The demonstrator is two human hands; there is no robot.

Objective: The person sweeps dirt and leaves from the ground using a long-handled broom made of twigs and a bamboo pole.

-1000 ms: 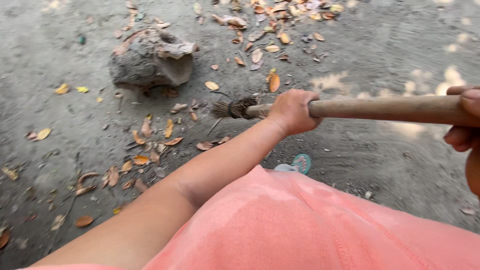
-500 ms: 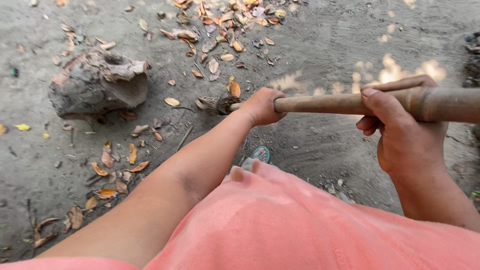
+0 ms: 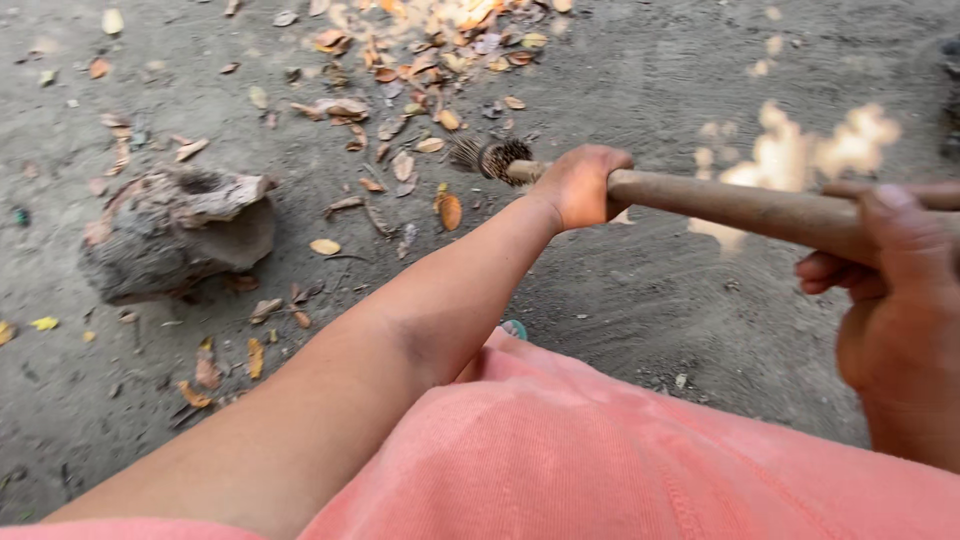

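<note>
While both hands grip: smooth wooden broom handle (image 3: 740, 205), bristly tip (image 3: 487, 157).

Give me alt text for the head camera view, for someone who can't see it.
Seen from above, a person's left hand and right hand grip a wooden broom handle, its bristle head at scattered dry leaves on grey dirt ground. A weathered stump sits to the left; a pink shirt fills the foreground.

Brown wooden broom handle (image 3: 740, 205), dark brown bristles (image 3: 490, 157). Grey dirt ground (image 3: 640, 290) with pale sun patches. Orange, brown, yellow dry leaves (image 3: 430, 60). Grey-brown rock (image 3: 175, 235). Salmon-pink shirt (image 3: 600, 460).
</note>
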